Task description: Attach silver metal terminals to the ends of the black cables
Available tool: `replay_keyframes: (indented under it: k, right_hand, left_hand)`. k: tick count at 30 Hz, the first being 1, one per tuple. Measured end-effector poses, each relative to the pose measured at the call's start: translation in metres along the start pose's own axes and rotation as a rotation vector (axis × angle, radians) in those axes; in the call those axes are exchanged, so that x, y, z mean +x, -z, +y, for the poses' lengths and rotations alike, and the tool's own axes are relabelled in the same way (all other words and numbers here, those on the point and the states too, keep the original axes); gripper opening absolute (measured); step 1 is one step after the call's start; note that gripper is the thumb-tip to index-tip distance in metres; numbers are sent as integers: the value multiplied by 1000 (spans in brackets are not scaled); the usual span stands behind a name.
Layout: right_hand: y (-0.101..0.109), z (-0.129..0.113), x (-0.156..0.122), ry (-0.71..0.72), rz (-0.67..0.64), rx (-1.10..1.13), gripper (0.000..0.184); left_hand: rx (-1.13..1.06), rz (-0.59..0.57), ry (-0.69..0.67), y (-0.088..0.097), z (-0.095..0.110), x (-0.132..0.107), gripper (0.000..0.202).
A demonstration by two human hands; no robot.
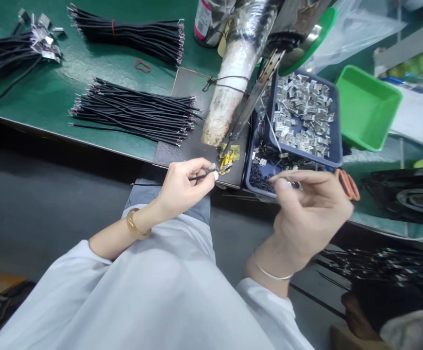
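My left hand [187,183] pinches a thin black cable [200,176] near its end, at the front edge of the dark work plate. A small silver metal piece [226,167] shows just past the fingertips; I cannot tell if it is joined to the cable. Close behind it is a yellow part [227,159] under the machine. My right hand [306,204] is closed in front of a blue bin [248,177] of small black parts, thumb and forefinger together. What it grips is hidden. Orange handles [347,184] stick out beside that hand, and whether it holds them is unclear.
Bundles of black cables [134,112] lie on the green table [124,146] at left. A wrapped machine column [229,92] stands mid-table. Right of it are a blue tray [337,126] of metal brackets, a green tray [371,107] and a black device [411,194].
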State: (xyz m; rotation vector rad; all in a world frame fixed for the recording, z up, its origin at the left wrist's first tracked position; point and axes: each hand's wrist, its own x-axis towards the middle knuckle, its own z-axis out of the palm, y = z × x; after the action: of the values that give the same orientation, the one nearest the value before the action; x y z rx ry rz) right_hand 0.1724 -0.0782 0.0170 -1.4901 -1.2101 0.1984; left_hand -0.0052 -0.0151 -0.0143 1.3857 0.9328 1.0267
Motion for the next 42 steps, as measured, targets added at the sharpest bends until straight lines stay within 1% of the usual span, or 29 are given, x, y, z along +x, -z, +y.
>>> replay_keyframes:
  k: [2, 4, 6, 8, 10, 13, 20, 24, 26, 28, 30, 32, 33, 35, 37, 38, 40, 42]
  right_hand:
    - [-9, -6, -11, -58, -109, 69, 9]
    - [-20, -5, -20, -105, -167, 52, 5]
    - [-30, -2, -24, -112, -173, 11, 13]
    - [-37, 0, -25, -93, -183, -10, 22]
    - [-40, 1, -24, -73, -196, -10, 24]
    - [-40, 0, -22, -37, -204, 0, 23]
    - [-39, -1, -22, -32, -220, -24, 22]
    - [-42, -2, -22, 9, -205, -36, 20]
    - [-43, -1, -22, 50, -181, -46, 19]
    - [-44, -1, -23, 124, -150, -93, 20]
    - [-44, 1, -24, 208, -136, -172, 26]
    - [-43, 1, -23, 223, -118, -203, 25]
    - [-41, 1, -23, 201, -79, -164, 21]
    - [-38, -1, -21, 146, 49, -3, 11]
    - [-35, -3, -20, 111, 145, 122, 9]
    - [-33, -4, -20, 111, 165, 135, 8]
    - [-32, -5, -21, 130, 149, 79, 10]
    - [-33, -3, -24, 180, 84, 7, 14]
  left_hand:
    - [117, 37, -102, -2, 3, -2, 9]
    - [208, 69, -225, -3, 5, -3, 13]
    - [269, 100, -329, -5, 6, -3, 15]
    - [313, 117, -383, -7, 6, -4, 17]
    - [342, 119, -404, -8, 5, -5, 19]
    - [358, 112, -423, -9, 4, -5, 19]
    - [371, 111, -412, -9, 3, -5, 19]
    - [353, 97, -418, -8, 4, -5, 19]
    - [330, 62, -413, -6, 4, -6, 18]
    - [295, -2, -393, -4, 5, -6, 16]
    - [241, -74, -332, -2, 6, -7, 15]
    - [184, -114, -245, 1, 5, -8, 13]
    - [166, -114, -207, 3, 4, -8, 10]
    - [150, -89, -156, 7, 3, -7, 8]
    - [119, -59, -108, 10, 2, -6, 12]
    - [83, -47, -72, 12, 1, -5, 13]
    - [-12, -26, 2, 13, 2, -3, 14]
    - [-86, -23, 42, 14, 3, 0, 14]
